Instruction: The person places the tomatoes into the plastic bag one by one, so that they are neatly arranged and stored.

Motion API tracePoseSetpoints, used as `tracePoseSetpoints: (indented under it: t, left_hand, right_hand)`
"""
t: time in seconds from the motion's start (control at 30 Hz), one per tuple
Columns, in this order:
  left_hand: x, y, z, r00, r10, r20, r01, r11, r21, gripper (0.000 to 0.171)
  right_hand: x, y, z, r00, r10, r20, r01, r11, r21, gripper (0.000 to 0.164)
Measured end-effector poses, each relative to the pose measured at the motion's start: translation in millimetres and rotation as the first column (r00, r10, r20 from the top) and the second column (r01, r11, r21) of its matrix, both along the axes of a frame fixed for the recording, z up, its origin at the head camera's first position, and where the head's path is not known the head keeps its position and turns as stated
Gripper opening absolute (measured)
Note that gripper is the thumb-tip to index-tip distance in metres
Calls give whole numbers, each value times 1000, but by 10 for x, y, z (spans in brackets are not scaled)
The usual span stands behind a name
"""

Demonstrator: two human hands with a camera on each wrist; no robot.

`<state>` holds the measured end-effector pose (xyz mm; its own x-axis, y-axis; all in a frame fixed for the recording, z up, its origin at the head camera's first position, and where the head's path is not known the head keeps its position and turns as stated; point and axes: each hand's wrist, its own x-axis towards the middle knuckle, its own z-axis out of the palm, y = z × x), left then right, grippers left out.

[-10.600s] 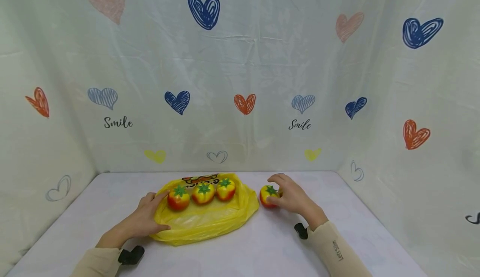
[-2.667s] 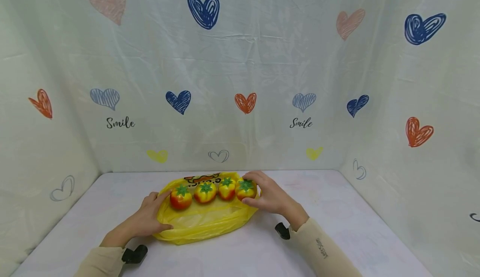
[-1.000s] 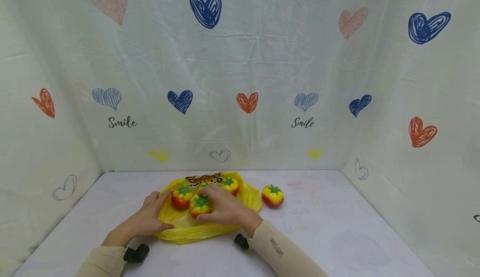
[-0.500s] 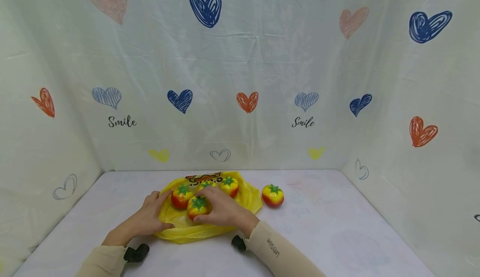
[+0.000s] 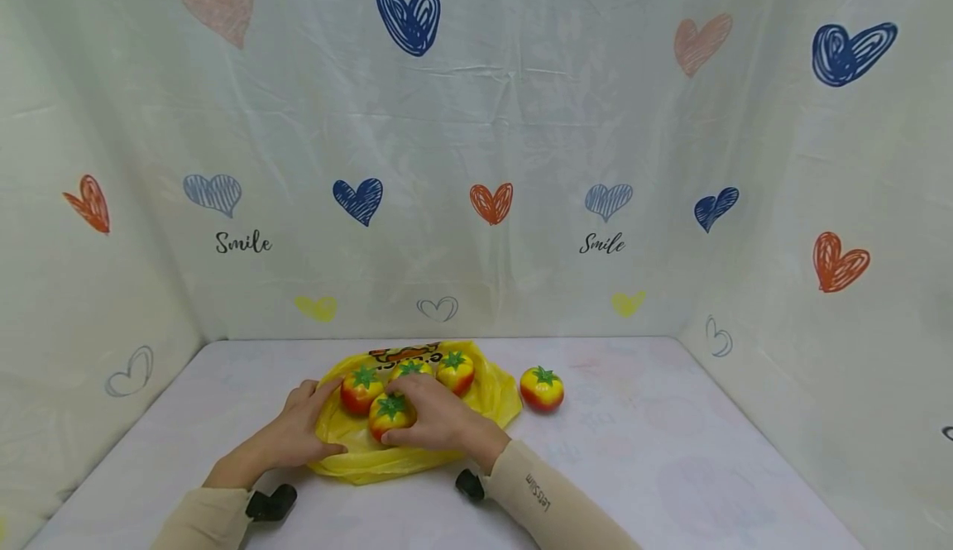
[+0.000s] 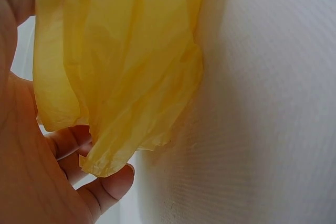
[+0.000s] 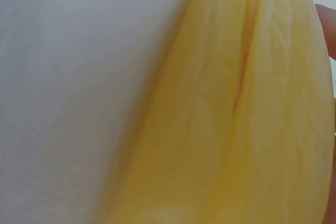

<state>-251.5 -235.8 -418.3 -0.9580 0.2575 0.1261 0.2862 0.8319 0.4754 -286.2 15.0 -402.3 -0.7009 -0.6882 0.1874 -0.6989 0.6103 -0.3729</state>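
Observation:
A yellow plastic bag lies spread on the table, its side rim raised. Inside it at the back sit three red-and-yellow toy tomatoes with green leafy tops: a left one, a middle one partly behind my right hand, and a right one. My right hand holds another tomato in front of them, between thumb and fingers. My left hand holds the bag's left edge; in the left wrist view its fingers curl at the yellow plastic. Yellow plastic fills much of the right wrist view.
One more toy tomato stands on the white table, just right of the bag. A pale curtain with printed hearts closes off the back and both sides. A black wrist camera sits at the left sleeve.
Earlier, my right hand reached to tomatoes at the bag's right side. Within the last second it has shifted the front tomato slightly left and toward me. My left hand has stayed at the bag.

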Motion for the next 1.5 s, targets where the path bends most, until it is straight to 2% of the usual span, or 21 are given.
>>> tracePoseSetpoints:
  t: [0.37, 0.83, 1.27, 1.5]
  left_hand:
    - [3, -2, 5, 1000, -5, -16, 5, 1000, -1, 99]
    - [9, -3, 17, 999, -20, -36, 20, 1000, -5, 99]
    - [31, 14, 32, 999, -16, -35, 15, 1000, -9, 98]
    - [45, 19, 46, 1000, -5, -9, 5, 1000, -5, 99]
  right_hand:
    - [9, 2, -4, 1000, -11, 13, 11, 1000, 14, 55]
    - [8, 44, 64, 999, -18, 40, 18, 1000, -11, 58]
    - [15, 184, 169, 1000, -14, -6, 14, 999, -53, 60]
    - [46, 220, 224, 1000, -1, -27, 0, 999, -49, 59]
